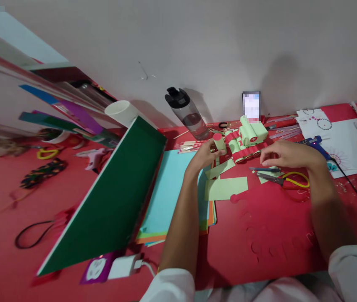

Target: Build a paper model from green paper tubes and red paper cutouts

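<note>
Between the thumb and fingers of my left hand point(204, 157) is a small light-green paper roll point(219, 144) with a red round end. Just right of it, a model of rolled green and red paper point(244, 140) stands on the red table, with a phone behind it. My right hand point(281, 154) hovers at the model's right side, fingers loosely bent and a gap showing by the thumb; nothing is visible in it. Below that hand lie scissors point(284, 179) with yellow and red handles and a dark pen-like tool point(265, 169). Green paper strips point(225, 188) lie between my arms.
A stack of coloured sheets point(169, 180) lies under my left forearm, beside a slanted dark-green board point(112, 201). A water bottle point(189, 115) stands by the wall. Rightward are a blue glue gun point(317, 144) with a cord and patterned white paper point(351, 144). Red paper cutouts point(276, 214) lie in front.
</note>
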`<state>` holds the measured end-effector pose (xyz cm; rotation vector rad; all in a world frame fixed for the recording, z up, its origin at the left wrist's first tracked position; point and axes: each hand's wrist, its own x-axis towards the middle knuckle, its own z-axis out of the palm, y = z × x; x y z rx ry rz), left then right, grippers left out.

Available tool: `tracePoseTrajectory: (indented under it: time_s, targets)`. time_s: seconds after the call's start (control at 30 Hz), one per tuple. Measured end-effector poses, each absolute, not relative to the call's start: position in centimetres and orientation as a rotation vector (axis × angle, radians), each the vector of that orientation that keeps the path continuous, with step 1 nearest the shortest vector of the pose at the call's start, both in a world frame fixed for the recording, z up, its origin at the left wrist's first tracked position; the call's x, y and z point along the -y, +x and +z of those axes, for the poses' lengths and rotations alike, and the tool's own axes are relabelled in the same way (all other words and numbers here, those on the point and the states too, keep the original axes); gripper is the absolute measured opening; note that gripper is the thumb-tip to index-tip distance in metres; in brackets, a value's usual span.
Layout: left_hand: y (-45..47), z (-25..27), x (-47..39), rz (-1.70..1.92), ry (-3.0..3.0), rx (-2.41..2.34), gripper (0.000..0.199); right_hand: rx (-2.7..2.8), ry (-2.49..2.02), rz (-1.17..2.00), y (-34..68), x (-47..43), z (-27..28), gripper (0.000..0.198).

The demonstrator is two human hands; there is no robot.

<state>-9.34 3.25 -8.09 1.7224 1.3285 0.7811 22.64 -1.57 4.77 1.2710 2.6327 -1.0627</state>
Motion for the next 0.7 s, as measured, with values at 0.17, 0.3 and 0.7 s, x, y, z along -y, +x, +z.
tracePoseTrajectory:
  time_s: [0.17, 0.3, 0.7]
  targets:
    - [-9.2, -8.0, -3.3, 0.816, 1.673, -1.363, 0.036, -2.369, 1.238, -1.216, 24.0, 1.2, 4.5, 0.017]
    - [-9.3, -8.3, -3.5, 0.851, 1.676, -1.340, 0.037, -1.995, 1.630, -1.142, 27.0, 0.2, 2.8, 0.015]
    - [-9.5, -7.4, -3.1, 0.820, 1.730, -1.301, 0.045, -1.973, 1.783, -0.994, 29.2, -0.6, 2.0, 0.018]
